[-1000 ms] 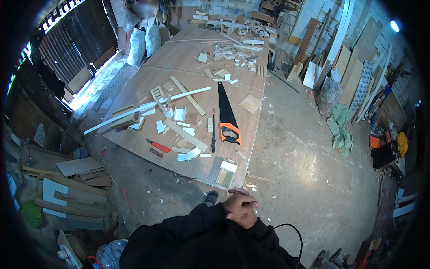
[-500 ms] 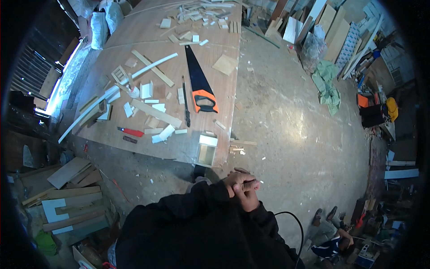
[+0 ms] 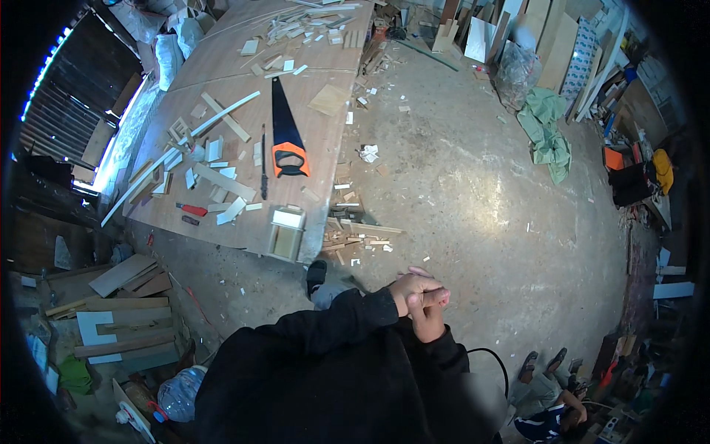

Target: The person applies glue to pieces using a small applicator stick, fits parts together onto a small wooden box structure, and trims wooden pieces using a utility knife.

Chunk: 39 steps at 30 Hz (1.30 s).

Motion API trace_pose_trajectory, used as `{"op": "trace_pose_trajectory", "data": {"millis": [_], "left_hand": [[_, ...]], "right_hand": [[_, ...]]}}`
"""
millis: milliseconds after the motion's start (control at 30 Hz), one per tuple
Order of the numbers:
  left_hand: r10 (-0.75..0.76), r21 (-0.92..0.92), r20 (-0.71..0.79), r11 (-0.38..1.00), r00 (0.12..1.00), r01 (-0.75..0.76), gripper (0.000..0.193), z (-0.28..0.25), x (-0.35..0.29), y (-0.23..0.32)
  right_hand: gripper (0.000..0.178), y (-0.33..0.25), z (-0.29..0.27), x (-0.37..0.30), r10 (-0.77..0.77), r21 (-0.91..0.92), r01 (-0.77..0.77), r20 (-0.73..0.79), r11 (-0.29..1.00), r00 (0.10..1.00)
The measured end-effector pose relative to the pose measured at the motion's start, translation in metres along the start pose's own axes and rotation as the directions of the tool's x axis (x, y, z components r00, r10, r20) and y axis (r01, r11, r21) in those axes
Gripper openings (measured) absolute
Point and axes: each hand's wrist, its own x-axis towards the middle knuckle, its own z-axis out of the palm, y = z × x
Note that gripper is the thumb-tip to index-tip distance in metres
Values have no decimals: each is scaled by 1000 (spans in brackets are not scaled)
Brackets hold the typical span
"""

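My left hand [image 3: 408, 288] and my right hand [image 3: 427, 323] are closed together in front of my body, above the floor. The right thumb presses up against the fingers of the left hand. Whether anything small lies between them is hidden. Nearest on the workbench [image 3: 222, 235] is a small open wooden box [image 3: 285, 240], standing at the corner. Beyond it lie a handsaw [image 3: 285, 127] with an orange and black handle, a thin dark rod-like tool [image 3: 264, 170], a red-handled utility knife [image 3: 192, 209] and a small dark block [image 3: 190, 220]. Neither hand touches these.
Wood offcuts [image 3: 355, 235] litter the floor beside the bench. Boards [image 3: 126, 325] are stacked at the left, near a large clear bottle [image 3: 181, 394]. A green cloth [image 3: 546, 133] lies toward the far right. Another person [image 3: 543, 407] sits low at the lower right.
The view has shifted right, so the bench, saw and box appear farther left and more of the floor scraps show. My hands stay closed together.
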Motion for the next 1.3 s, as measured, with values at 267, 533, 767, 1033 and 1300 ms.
{"op": "trace_pose_trajectory", "data": {"millis": [267, 533, 767, 1033, 1300], "left_hand": [[21, 6, 129, 1000, 991, -22, 33, 73, 78, 1], [-82, 30, 198, 997, 977, 78, 40, 87, 153, -7], [3, 20, 258, 1000, 966, -9, 39, 70, 250, -21], [74, 143, 46, 986, 996, -80, 45, -18, 385, 19], [154, 130, -308, 984, 939, -119, 39, -139, 441, 66]], "right_hand": [[46, -10, -98, -27, -12, -77, 5, -89, 997, 996], [61, 2, -160, -3, 43, -6, -45, -156, 999, 987], [70, 12, -229, 59, 141, 13, -141, -156, 990, 978], [71, 2, -314, 238, 73, -62, -69, 59, 996, 996], [57, -31, -306, 416, -14, -88, 51, 376, 995, 926]]}}
